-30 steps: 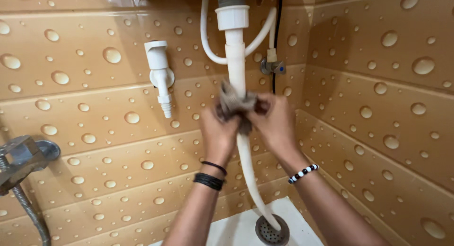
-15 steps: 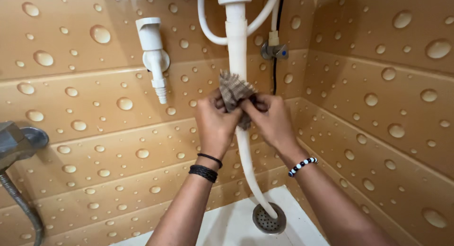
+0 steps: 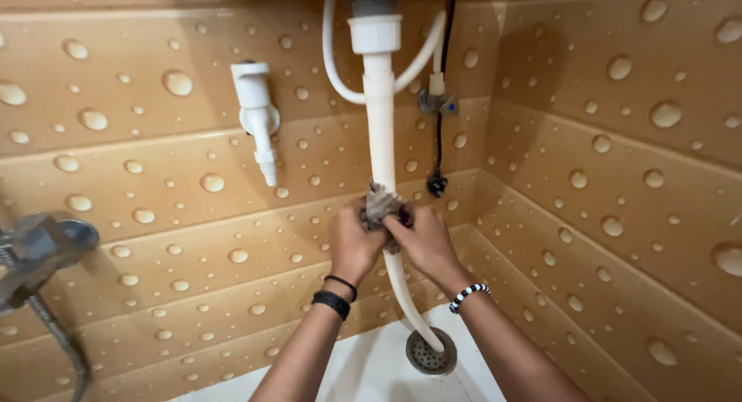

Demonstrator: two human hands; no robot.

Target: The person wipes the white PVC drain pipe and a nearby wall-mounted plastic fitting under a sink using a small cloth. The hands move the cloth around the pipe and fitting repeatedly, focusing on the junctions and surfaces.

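You are clamping both hands, left hand (image 3: 354,243) and right hand (image 3: 421,242), fingers closed, around the soft, limp cloth (image 3: 380,203), wrapping the stiff, smooth drain pipe (image 3: 379,131) at twelve o'clock.

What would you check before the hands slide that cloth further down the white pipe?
1. Cloth wrapped against the white pipe: ok, it bunches around the pipe.
2. Left hand grip on the cloth: ok, fingers pinch it.
3. Right hand grip on the cloth: ok, fingers close on it from the other side.
4. Pipe below the hands free of obstacles: ok, it curves bare down to the floor drain.
5. Pipe end seated in the drain: cannot tell.
6. White tap apart from the hands: ok, it sits off to the left on the wall.
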